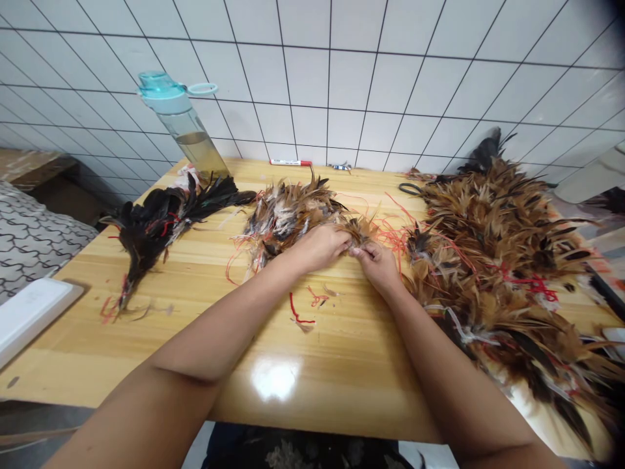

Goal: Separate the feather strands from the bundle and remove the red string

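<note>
My left hand (323, 246) and my right hand (377, 262) meet near the middle of the wooden table, fingertips close together. Between them they pinch a small bunch of brown feathers (360, 228), its tips fanning away from me. Just beyond my left hand lies a pile of brown and white feathers (288, 212). Loose red string (393, 238) tangles to the right of my right hand. On the bare wood nearer me are a short red cord (294, 309) and a few stray feather scraps (317, 298). The exact grip of the fingertips is partly hidden.
A large heap of brown feathers (498, 228) covers the right side, with black scissor handles (410, 189) at its edge. Black feathers (156, 215) lie at left, near a water bottle (195, 146). A marker (288, 163) rests by the tiled wall; a white box (36, 316) sits left.
</note>
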`<state>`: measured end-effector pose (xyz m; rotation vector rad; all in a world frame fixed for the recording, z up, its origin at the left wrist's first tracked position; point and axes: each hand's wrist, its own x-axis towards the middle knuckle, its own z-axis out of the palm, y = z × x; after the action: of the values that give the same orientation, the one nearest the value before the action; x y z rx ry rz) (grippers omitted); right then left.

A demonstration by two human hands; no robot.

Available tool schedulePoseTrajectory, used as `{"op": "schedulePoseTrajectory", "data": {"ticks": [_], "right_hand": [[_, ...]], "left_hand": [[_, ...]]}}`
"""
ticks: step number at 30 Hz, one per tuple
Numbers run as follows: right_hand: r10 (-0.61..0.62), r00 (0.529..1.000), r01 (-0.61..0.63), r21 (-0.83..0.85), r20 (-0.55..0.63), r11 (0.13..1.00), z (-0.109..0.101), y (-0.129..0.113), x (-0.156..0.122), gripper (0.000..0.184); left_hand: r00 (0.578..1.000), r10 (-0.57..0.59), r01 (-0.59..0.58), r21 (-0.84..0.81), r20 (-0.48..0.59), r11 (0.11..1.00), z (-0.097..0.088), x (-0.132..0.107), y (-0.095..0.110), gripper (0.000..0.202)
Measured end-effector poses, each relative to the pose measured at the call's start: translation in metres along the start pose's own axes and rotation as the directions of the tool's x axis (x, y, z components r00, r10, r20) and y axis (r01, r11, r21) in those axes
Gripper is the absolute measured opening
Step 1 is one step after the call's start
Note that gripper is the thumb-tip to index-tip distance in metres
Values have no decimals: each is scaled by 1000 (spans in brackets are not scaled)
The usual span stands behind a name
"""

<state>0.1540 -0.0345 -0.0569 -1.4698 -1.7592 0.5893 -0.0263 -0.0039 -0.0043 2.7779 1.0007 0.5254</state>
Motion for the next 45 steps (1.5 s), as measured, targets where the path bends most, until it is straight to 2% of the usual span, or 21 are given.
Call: {"op": "schedulePoseTrajectory", "data": {"ticks": [4, 7, 10, 13, 15, 17, 19, 21, 23, 26, 30, 35, 41, 45], "right_hand": [[-15, 1000, 16, -52, 17, 999, 0, 1, 1, 31], [-21, 999, 23, -64, 30, 998, -2, 1, 2, 35], [-1, 1000, 1, 44, 16, 999, -4, 1, 3, 31], [70, 997, -62, 223, -29, 973, -6, 2, 3, 27], [144, 988, -118, 349, -51, 930, -7, 4, 3, 27], [186, 981, -146, 424, -55, 894, -8, 5, 3, 27], [180, 983, -146, 417, -45, 897, -8, 5, 2, 26], [147, 989, -130, 354, -21, 926, -8, 4, 3, 24], [103, 995, -99, 261, 0, 960, -8, 2, 4, 22], [55, 998, -58, 87, 31, 995, -8, -3, 5, 22], [66, 990, -42, -192, 121, 980, -8, -13, 1, 25], [169, 968, -67, -461, 185, 885, -8, -26, -4, 25], [232, 962, -113, -568, 143, 815, -6, -34, -8, 25], [234, 967, -133, -590, 98, 796, -5, -37, -11, 24]], "left_hand": [[998, 58, -58, 30, -17, 998, 2, 1, 2, 24], [994, 100, -101, -14, -48, 995, 3, 1, 4, 23], [983, 77, -89, -64, -169, 994, 1, -1, 6, 18], [917, -42, 14, -73, -396, 997, -7, -3, 7, 21], [868, -162, 116, -126, -469, 985, -12, -3, 7, 20], [870, -265, 183, -227, -415, 957, -13, -2, 5, 16], [904, -321, 214, -351, -283, 912, -10, 0, 4, 15], [925, -352, 247, -480, -142, 842, -3, 3, 4, 15], [929, -370, 285, -584, -28, 760, 4, 4, 5, 15], [929, -367, 300, -662, 41, 687, 15, 6, 7, 16], [934, -355, 286, -685, 43, 670, 23, 5, 9, 20], [923, -383, 314, -657, 42, 685, 23, 5, 17, 20], [922, -350, 212, -537, -168, 816, 25, 5, 28, 21], [909, -361, 214, -508, -211, 834, 31, 5, 26, 22]]}}
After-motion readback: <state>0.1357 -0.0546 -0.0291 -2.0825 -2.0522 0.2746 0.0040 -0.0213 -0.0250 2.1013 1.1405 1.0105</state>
